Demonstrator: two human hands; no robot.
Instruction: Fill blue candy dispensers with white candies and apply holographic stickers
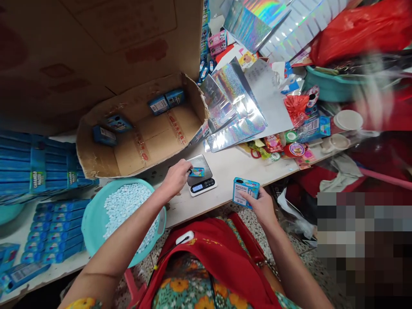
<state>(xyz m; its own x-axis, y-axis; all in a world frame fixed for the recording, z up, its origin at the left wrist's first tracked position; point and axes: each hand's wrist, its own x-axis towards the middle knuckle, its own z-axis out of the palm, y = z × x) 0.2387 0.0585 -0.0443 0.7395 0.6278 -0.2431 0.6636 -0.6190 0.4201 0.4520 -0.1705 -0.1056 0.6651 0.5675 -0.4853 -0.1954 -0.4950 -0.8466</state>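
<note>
My left hand (176,177) is closed on one end of a small blue candy box (197,172) with "CARAMELO MACIZO" lettering. This box is at the plate of a digital kitchen scale (204,187); whether it rests there or hovers just above, I cannot tell. To the right, my right hand (262,206) grips a larger blue carton (246,192) by its lower right side, its printed label and dark round hole towards me. Under my left forearm stands a turquoise basin (92,219) filled with pale blue candies (128,206), partly hidden by the arm.
Behind the scale lies an open cardboard box (154,137) with several blue cartons inside. Stacked blue candy boxes (54,227) fill the left. Shiny holographic sheets (240,107), wrappers and a white cup (348,120) crowd the right. The table's front edge runs close to me.
</note>
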